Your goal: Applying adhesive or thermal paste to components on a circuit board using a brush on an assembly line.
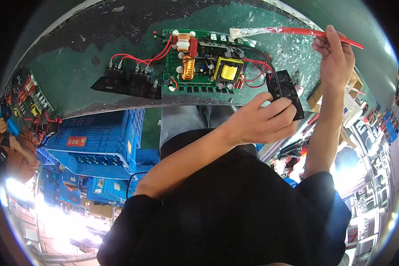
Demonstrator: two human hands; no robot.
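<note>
My right hand (337, 57) is closed around the red handle of a brush (297, 31). White paste coats the brush's pale tip, which is at the far right edge of a green circuit board (195, 82) on the bench. Coils, a yellow transformer (229, 71) and red wires crowd that board. With bent fingers my left hand (268, 117) grips a square black fan panel (292, 95) at the bench's near edge; black wires run from it to the board. Red leads join the board's left side to a black end plate (128, 84) lying flat.
The dark green bench (80, 88) curves along its near edge. Stacked blue crates (93, 137) stand below it on the left. A co-worker's hands (2, 126) are beside another circuit board (31, 99) at far left. A cardboard box (315, 97) is beyond the fan panel.
</note>
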